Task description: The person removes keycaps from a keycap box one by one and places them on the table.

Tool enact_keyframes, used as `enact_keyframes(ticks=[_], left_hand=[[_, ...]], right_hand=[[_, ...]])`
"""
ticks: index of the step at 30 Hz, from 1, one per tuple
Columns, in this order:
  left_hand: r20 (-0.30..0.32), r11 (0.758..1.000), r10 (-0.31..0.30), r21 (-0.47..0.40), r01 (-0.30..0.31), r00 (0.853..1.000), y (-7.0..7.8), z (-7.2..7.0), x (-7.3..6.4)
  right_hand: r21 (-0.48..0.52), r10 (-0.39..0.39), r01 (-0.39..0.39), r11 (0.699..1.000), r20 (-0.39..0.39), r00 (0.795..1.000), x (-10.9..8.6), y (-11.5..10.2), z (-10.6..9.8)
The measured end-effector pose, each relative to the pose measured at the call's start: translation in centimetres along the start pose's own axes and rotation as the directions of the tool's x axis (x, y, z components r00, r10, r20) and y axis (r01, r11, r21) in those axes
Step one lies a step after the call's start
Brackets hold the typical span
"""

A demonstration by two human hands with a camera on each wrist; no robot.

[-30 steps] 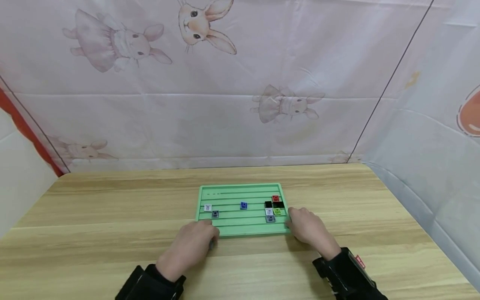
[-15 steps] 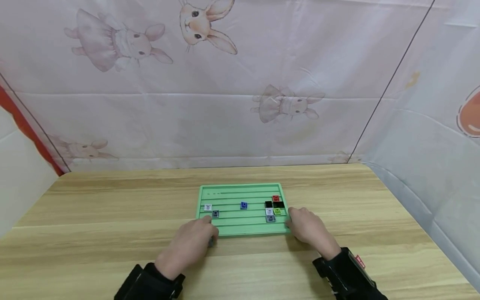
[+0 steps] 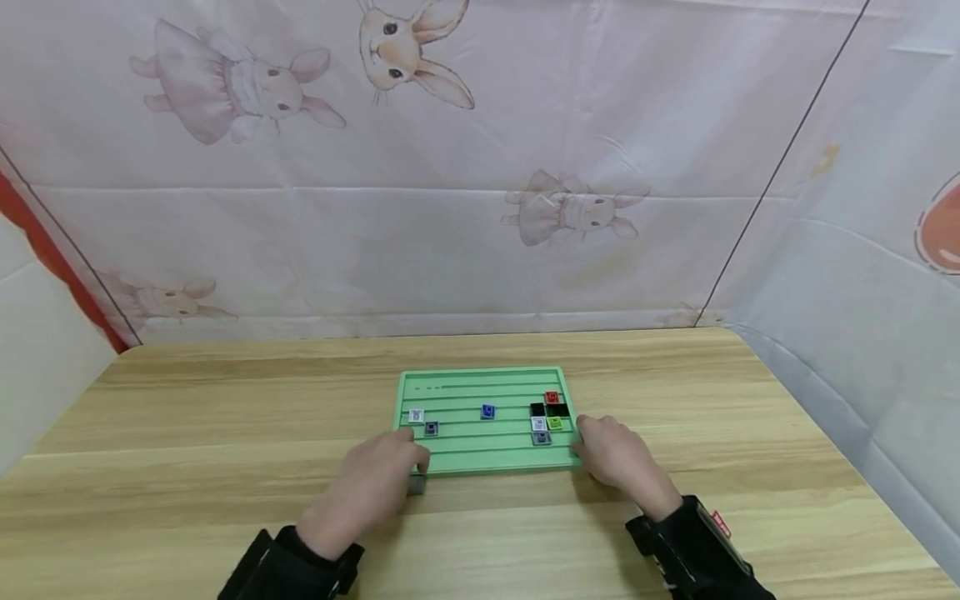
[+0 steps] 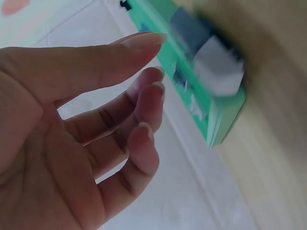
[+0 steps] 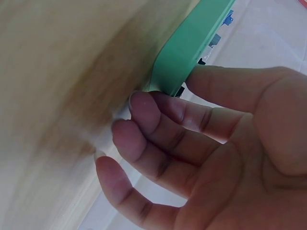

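A green ridged board (image 3: 480,460) lies on the table between my hands. My right hand (image 3: 617,452) holds its near right corner. In the right wrist view the thumb (image 5: 225,86) lies on the board's edge and the index finger bends against its corner. My left hand (image 3: 371,479) is at the near left corner, its thumb and fingers (image 4: 144,148) apart with nothing between them. Just beyond these fingertips, a pale block (image 4: 218,69) and a grey block (image 4: 188,31) sit along the board's near side. Whether they touch the board, I cannot tell.
Small square pieces sit on the board: a blue one (image 3: 487,412) mid-board, a white one (image 3: 416,415) and a dark one (image 3: 431,428) at left. A cluster with a red piece (image 3: 552,397) stands at right. Behind the wooden table (image 3: 247,400) hangs a rabbit-print cloth (image 3: 420,258).
My left hand has drawn back slightly to the left from the board's near left corner, uncovering more of the grey block. The right hand and the board have stayed put.
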State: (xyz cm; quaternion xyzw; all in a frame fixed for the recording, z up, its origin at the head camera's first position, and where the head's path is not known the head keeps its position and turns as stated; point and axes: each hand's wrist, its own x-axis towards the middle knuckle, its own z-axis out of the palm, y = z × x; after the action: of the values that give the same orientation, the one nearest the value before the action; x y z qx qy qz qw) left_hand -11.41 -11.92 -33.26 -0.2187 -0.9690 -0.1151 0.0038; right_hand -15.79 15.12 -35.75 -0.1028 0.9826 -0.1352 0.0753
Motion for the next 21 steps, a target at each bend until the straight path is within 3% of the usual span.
enact_keyframes(ticks=[7,13,21], left_hand=[[0.019,0.996,-0.082,0.029,0.081,0.996,-0.7,-1.4,-0.5],[0.054,0.984,-0.178,0.01,0.178,0.982,-1.8,-2.2,-1.0],[0.059,0.981,-0.193,0.013,0.192,0.979,-2.4,-2.4,-1.2]], right_hand=[[0.005,0.008,-0.008,1.0,0.006,1.0,0.0,0.0,0.0],[0.005,0.015,-0.015,1.0,0.012,1.0,0.0,0.0,-0.1],[0.002,0.008,-0.008,1.0,0.004,1.0,0.0,0.0,0.0]])
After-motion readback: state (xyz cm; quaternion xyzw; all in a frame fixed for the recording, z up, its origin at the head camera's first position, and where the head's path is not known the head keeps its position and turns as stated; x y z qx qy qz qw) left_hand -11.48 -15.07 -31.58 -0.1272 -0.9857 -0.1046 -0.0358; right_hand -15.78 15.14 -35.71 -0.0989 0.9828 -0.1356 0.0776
